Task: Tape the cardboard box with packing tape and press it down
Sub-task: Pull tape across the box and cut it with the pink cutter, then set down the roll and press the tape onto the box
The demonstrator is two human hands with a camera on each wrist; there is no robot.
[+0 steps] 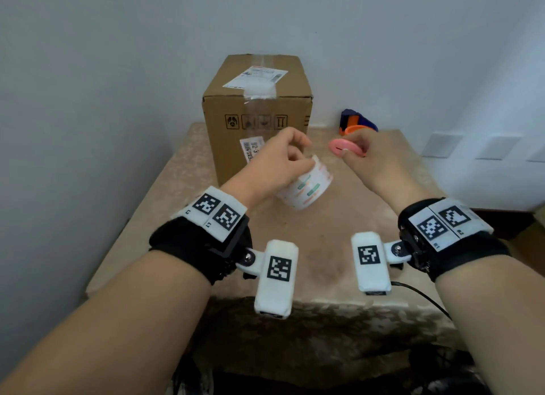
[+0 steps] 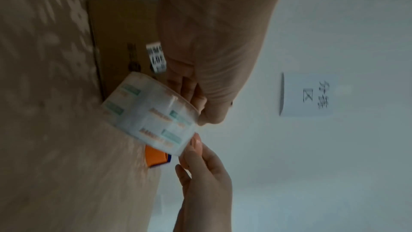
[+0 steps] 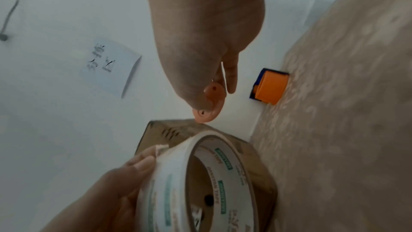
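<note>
A brown cardboard box (image 1: 259, 111) stands upright at the back of the table, with clear tape and a white label on its top. In front of it my left hand (image 1: 280, 158) grips a white roll of packing tape (image 1: 306, 188) printed in green and orange, held above the table. The roll also shows in the left wrist view (image 2: 151, 117) and in the right wrist view (image 3: 200, 183), where my left fingers (image 3: 138, 165) lie against its outer edge. Just right of the roll, my right hand (image 1: 362, 155) pinches a small pink cutter (image 1: 345, 148), seen as well in the right wrist view (image 3: 209, 105).
An orange and blue tape dispenser (image 1: 358, 123) lies at the back right of the beige patterned table (image 1: 324, 235). White walls close in behind and left. A paper note (image 3: 111, 68) hangs on the wall. The table's front edge is near my wrists.
</note>
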